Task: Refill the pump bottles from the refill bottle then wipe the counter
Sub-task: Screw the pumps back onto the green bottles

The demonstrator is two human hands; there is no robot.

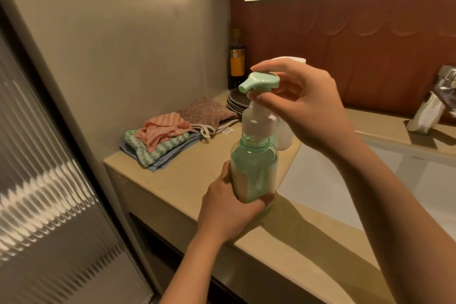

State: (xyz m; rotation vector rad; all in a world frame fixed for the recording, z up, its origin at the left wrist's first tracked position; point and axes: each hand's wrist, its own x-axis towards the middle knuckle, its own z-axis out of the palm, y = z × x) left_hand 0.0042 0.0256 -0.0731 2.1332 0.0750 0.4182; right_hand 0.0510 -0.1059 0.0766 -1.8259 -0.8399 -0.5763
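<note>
Left of the fingers, a pile of cloths (162, 142) lies on the counter (197, 180), handy for the wiping. The left hand (229, 215) curls its fingers and thumb round the lower half of the green pump bottle (254, 173), at the counter's front edge. Above, the right hand (308, 111) pinches the pump head (259, 81) between thumb and fingertips. Below those fingertips the white collar (259, 123) sits tilted just over the open neck, not screwed on. To do this step well, I judge, the bottle should be gripped firmly and upright and the pump moved straight along the neck, so its tube drips inside. Behind the right fingers stands a white bottle (285, 136), perhaps the refill.
</note>
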